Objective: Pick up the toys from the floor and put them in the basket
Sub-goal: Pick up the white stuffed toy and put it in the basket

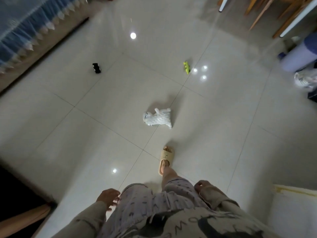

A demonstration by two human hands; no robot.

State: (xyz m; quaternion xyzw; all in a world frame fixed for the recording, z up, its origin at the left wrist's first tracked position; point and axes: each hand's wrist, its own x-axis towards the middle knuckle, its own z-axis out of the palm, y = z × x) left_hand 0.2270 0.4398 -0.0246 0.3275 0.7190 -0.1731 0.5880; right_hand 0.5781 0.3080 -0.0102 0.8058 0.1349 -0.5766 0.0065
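Observation:
Three toys lie apart on the pale tiled floor. A white plush animal (157, 118) lies on its side closest to me, just ahead of my slippered foot (166, 159). Farther off, a small black toy car (96, 68) sits to the left and a small lime-green toy (186, 67) to the right. My left hand (109, 197) hangs by my thigh with fingers spread and nothing in it. My right hand (202, 185) hangs at my other side, fingers curled, with nothing visible in it. No basket is in view.
A sofa with a blue fringed cover (29, 30) runs along the far left. Wooden chair legs and white table legs (267, 12) stand at the far right. A lavender cylinder (299, 57) and a plastic bag (306, 79) sit at the right edge. A dark furniture corner (20, 194) is near left.

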